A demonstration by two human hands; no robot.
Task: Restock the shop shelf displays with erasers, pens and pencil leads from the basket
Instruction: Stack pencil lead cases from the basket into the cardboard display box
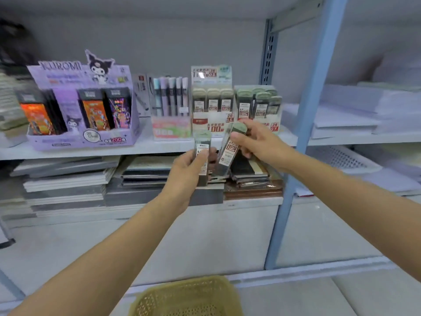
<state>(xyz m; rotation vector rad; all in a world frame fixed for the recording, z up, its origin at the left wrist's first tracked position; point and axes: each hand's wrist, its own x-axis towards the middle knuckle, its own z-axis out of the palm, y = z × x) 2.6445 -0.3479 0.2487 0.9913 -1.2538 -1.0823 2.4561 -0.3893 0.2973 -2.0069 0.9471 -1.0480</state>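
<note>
Pencil leads in hand, restocking partway done

Lead cases are held up before the shelf (pixel 159 148): one (pixel 202 142) is gripped upright in the left hand (pixel 189 167), another (pixel 229 153) is pinched, tilted, in the right hand (pixel 255 142). Both lead displays (pixel 257 106) behind look nearly full; pens (pixel 170 96) are stocked. Basket (pixel 189 297) contents cannot be made out, so what remains is unclear.

A plain grey back wall (pixel 182 42) fills the frame from ten to two o'clock. A light-blue painted metal shelving upright (pixel 307 124) runs from one down to five o'clock. White flat shelf boards (pixel 68 151) span nine to three o'clock under even, soft light.
</note>
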